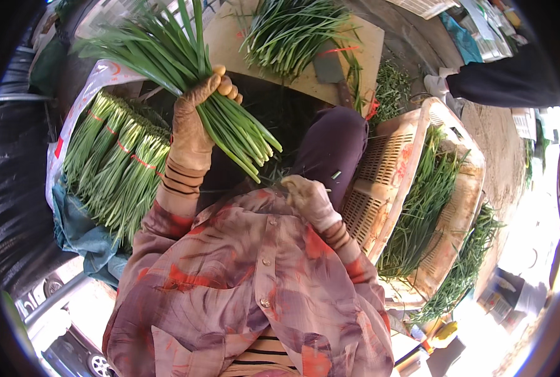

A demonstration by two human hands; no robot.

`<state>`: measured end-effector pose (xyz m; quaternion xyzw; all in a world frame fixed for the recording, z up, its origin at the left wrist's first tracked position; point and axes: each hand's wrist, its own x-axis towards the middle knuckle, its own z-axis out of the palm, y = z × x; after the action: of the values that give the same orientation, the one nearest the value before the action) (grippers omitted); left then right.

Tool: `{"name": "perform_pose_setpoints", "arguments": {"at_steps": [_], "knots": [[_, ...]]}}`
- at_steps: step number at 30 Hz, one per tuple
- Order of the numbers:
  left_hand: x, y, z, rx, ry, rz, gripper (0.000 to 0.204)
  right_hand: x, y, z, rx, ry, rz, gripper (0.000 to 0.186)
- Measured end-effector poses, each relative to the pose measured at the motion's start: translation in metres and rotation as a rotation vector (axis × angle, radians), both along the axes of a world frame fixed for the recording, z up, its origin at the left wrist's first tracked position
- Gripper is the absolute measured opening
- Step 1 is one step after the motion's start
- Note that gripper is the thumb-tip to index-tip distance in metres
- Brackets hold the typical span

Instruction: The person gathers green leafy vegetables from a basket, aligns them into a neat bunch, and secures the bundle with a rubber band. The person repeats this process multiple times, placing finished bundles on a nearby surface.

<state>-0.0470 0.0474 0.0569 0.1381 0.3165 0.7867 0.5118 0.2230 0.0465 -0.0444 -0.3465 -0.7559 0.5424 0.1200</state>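
My left hand (pixel 195 116), in a stained glove, is closed around a thick bunch of garlic chives (pixel 233 122). The pale cut ends point down to the right, while the green leaves fan out toward the upper left. Close to those ends, above my lap, my right hand (pixel 308 200) is gloved too, with its fingers curled together. Whatever those fingers may hold is too small or hidden to make out. Small green scraps (pixel 336 175) lie on my dark trouser leg beside it.
Tied chive bundles (pixel 113 157) stand at the left. Ahead, a board (pixel 371 47) carries loose chives (pixel 296 34) and a cleaver (pixel 330 69). To the right, a plastic crate (pixel 383 166) holds more greens (pixel 424 201). Another person's dark-trousered leg (pixel 503 85) is at upper right.
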Motion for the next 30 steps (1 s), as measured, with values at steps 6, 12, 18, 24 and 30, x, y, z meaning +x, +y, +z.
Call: {"name": "perform_pose_setpoints", "arguments": {"at_steps": [6,12,18,24,30], "knots": [[-0.012,-0.004,-0.004,0.249,-0.094,-0.189,0.026,-0.001,0.034,0.041,-0.457,0.240,-0.202,0.045],[0.001,-0.001,-0.012,0.249,-0.171,-0.255,0.027,-0.065,0.038,0.087,-0.745,0.682,-0.124,0.053],[-0.010,-0.008,-0.005,0.271,-0.118,-0.246,0.025,-0.032,0.015,0.049,-0.650,0.300,-0.045,0.028],[-0.027,-0.016,0.001,0.485,-0.250,-0.308,0.022,0.008,0.021,0.032,-0.585,0.219,-0.036,0.027],[-0.016,-0.009,-0.006,0.514,-0.260,-0.407,0.024,-0.059,0.036,0.093,-0.212,0.624,-0.023,0.038]]}}
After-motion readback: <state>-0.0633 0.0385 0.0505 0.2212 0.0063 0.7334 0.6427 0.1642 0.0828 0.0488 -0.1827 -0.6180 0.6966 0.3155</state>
